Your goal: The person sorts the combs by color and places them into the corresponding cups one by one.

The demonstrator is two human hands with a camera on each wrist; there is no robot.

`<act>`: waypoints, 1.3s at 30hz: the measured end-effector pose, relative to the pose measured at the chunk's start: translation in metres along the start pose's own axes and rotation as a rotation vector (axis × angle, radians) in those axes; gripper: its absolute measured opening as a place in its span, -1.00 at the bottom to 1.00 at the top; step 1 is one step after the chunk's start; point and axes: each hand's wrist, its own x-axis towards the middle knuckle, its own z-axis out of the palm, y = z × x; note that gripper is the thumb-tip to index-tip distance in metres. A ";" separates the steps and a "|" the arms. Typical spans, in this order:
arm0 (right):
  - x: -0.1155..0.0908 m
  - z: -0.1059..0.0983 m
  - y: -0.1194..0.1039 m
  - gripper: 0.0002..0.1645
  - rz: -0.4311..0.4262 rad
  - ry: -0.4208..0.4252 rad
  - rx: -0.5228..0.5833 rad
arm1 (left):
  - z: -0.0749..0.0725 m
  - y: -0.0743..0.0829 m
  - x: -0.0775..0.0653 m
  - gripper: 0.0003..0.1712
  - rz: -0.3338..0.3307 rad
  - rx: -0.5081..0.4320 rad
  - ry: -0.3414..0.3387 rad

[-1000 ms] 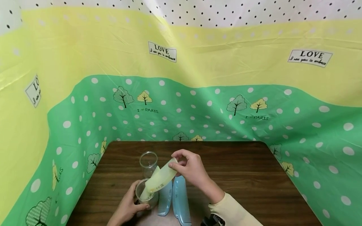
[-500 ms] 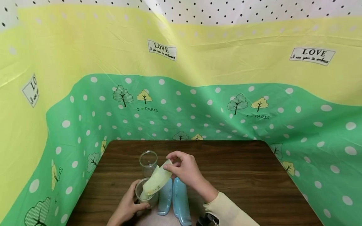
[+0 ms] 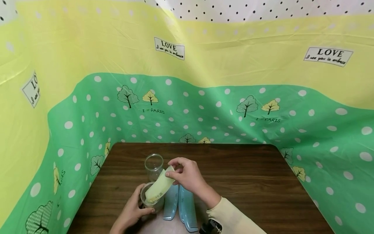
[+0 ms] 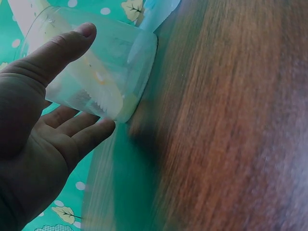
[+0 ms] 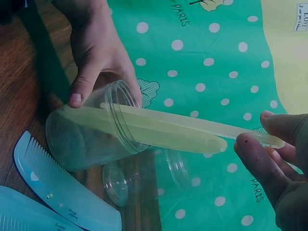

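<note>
In jar [image 5: 89, 147], yellow comb [image 3: 159, 188]; right hand [image 3: 187, 174], pinching

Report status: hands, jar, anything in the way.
Left grip round clear jar. Right grip pinches yellow comb, lower end inside. Second yellow comb shares jar mouth; nothing else seen blocking.

Left grip [image 3: 133, 208] curved, thumb spread; right grip [image 3: 187, 174] pinching.

The tabletop [image 3: 263, 182] offers free passage right of the right hand [image 3: 188, 174]. Obstructions: the left hand [image 3: 133, 205] flanks the near clear jar [image 5: 91, 144]; a second clear jar [image 3: 154, 164] stands just behind; blue combs [image 3: 187, 208] lie beside; two pale yellow combs [image 5: 178, 137] restrict the near mouth.
</note>
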 end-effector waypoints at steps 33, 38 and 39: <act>0.011 0.019 0.013 -0.70 -0.045 -0.008 -0.187 | -0.001 -0.002 0.001 0.14 0.036 -0.001 -0.023; 0.012 0.022 0.016 -0.71 -0.078 0.011 -0.273 | -0.001 -0.001 0.001 0.14 0.011 0.028 -0.015; 0.013 0.022 0.017 -0.70 -0.078 0.011 -0.276 | -0.001 -0.001 0.001 0.14 0.009 0.034 -0.012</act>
